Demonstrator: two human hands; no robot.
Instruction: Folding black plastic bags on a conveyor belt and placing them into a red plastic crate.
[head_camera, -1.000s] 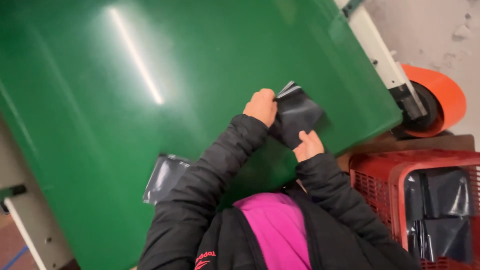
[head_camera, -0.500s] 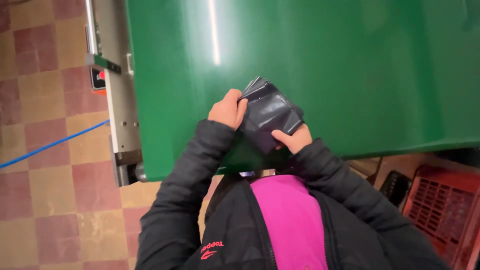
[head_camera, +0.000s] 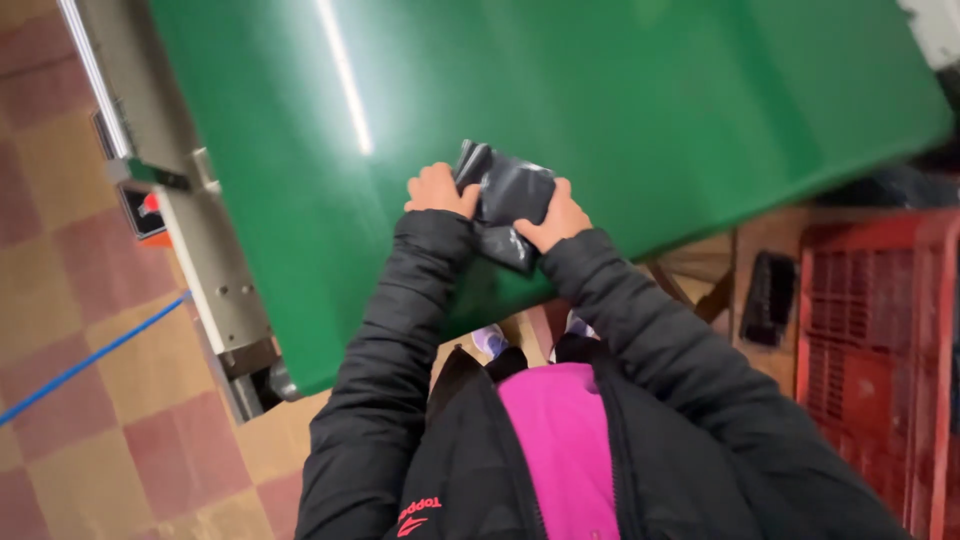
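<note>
A small dark grey plastic parcel bag (head_camera: 507, 200) lies on the green conveyor belt (head_camera: 620, 100) close to its near edge. My left hand (head_camera: 437, 190) grips the bag's left side and my right hand (head_camera: 556, 220) grips its right side. Both arms are in black jacket sleeves, over a pink top. The bag's lower part is partly hidden behind my wrists.
The belt's grey metal side frame (head_camera: 190, 220) runs down the left, with a red-marked box fixed to it. A red plastic crate (head_camera: 880, 350) stands at the right, a dark packet (head_camera: 770, 298) beside it. Red and tan floor tiles with a blue line (head_camera: 90, 355) lie at left.
The view has swung, so the belt now tilts the other way and the red crate shows again at right. Both hands have stayed on the dark bag, pressed closer together on the belt.
</note>
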